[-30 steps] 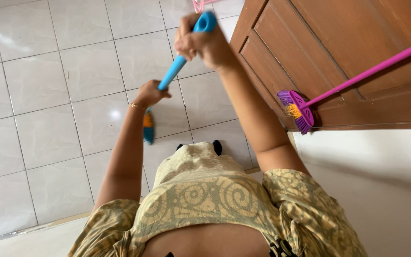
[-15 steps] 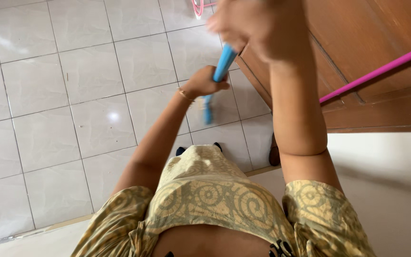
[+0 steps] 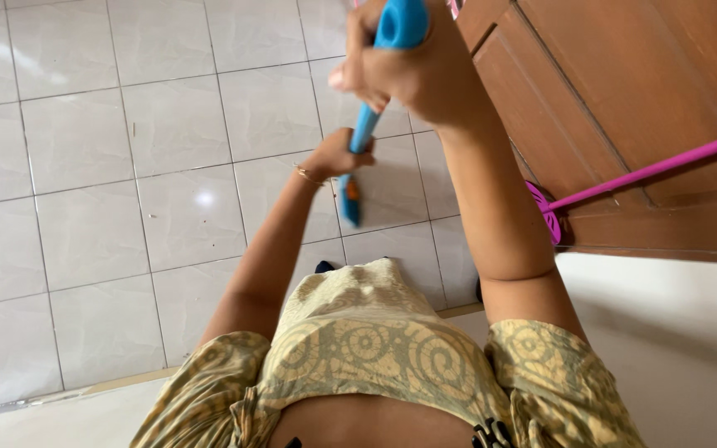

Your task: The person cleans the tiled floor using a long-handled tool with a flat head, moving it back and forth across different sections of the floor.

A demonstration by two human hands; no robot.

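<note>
Sweeping mid-stroke: our 2 hands, right hand (image 3: 425, 70) and left hand (image 3: 338, 156), fingers wrapped round the blue broom (image 3: 364, 133); next we'd need its head dragged steadily across the tile floor (image 3: 126, 166).

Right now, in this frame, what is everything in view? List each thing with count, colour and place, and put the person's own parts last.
blue broom: one, blue handle, blue and orange head low on the tiles, centre.
pink broom: one, pink handle and purple-pink head, leaning against the door, right.
wooden door: one, brown, panelled, upper right.
tiled floor: pale grey-white glossy tiles, left and centre.
pale step: one, off-white, lower right and bottom left edge.
patterned dress: one, yellow-green swirls, bottom centre.
bracelet: one, thin gold, on the left wrist.
left hand: grip closed on the blue handle, lower down.
right hand: grip closed on the handle's top end.
</note>
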